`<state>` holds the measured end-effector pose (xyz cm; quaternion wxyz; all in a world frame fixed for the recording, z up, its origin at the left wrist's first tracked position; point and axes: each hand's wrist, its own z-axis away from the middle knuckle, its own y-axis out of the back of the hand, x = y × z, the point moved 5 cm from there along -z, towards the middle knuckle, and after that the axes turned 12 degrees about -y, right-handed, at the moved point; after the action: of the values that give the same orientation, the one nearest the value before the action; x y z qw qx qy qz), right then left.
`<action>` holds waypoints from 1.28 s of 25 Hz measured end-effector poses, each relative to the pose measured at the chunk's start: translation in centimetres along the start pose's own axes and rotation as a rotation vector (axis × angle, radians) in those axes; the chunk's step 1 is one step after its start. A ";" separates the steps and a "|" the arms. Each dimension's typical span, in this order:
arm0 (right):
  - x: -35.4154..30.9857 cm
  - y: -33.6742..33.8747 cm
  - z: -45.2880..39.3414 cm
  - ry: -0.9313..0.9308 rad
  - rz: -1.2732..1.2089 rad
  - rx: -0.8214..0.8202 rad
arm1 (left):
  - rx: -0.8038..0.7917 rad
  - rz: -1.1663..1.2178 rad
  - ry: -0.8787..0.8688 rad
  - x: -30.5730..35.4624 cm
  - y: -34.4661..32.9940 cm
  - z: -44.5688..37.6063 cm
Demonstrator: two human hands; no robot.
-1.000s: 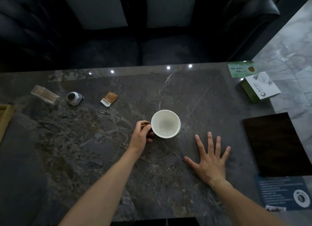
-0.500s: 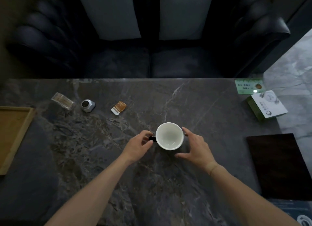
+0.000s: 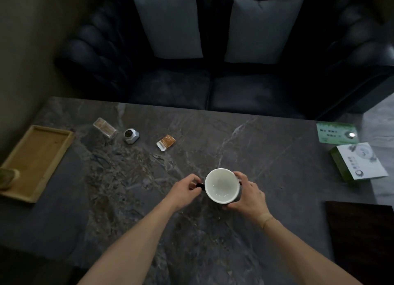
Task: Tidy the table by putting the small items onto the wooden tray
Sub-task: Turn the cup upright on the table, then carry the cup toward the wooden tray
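a person's two bare forearms reach in from the bottom edge over a dark grey marble-patterned table (image 3: pixel 245 231). between the hands sits one round mug, white inside and dark outside (image 3: pixel 222 185), near the middle of the table and well apart from the tray. the left hand (image 3: pixel 185 190) pinches the mug's small dark handle with curled fingers and thumb. the right hand (image 3: pixel 247 194) wraps curled fingers around the mug's far side and its base. the two-handed hold looks meant to steady the mug for a lift and a carry leftward.

one shallow rectangular wooden tray (image 3: pixel 64 145) lies at the table's left edge, angled. one pale greenish object (image 3: pixel 7 177) already rests at its near end, half cut off by the frame, so i cannot tell what it is.

three small loose items lie in a row just right of the tray, likely waiting their turn: one clear plastic box with tan contents (image 3: pixel 104 127), one small silver faceted metal object with a dark top (image 3: pixel 131 136), and one orange and white sachet (image 3: pixel 165 142).

at the far right are one green card (image 3: pixel 335 133), one green and white box (image 3: pixel 359 162) and one dark brown board (image 3: pixel 360 231). behind the table stands one dark sofa (image 3: pixel 170 86) with two grey cushions (image 3: pixel 170 27).
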<state>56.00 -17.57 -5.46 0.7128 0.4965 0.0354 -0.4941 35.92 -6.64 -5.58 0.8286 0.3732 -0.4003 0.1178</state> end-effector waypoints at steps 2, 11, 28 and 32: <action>-0.4 0.2 0.5 0.015 -0.011 -0.020 | 0.014 0.015 0.015 0.2 -0.1 0.6; -4.7 -0.1 3.9 0.182 -0.044 -0.121 | 0.147 0.117 -0.019 -0.9 2.6 7.0; -24.1 -13.2 19.6 0.635 0.003 -0.330 | 0.574 0.186 -0.122 -11.7 16.0 32.8; -28.3 -18.0 22.7 0.714 0.058 -0.360 | 0.669 0.187 -0.084 -15.3 18.6 38.3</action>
<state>18.27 -15.86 9.19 0.7448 0.5051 0.3528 -0.2561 -5.30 -19.45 8.01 0.6290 0.5901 -0.4057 0.3024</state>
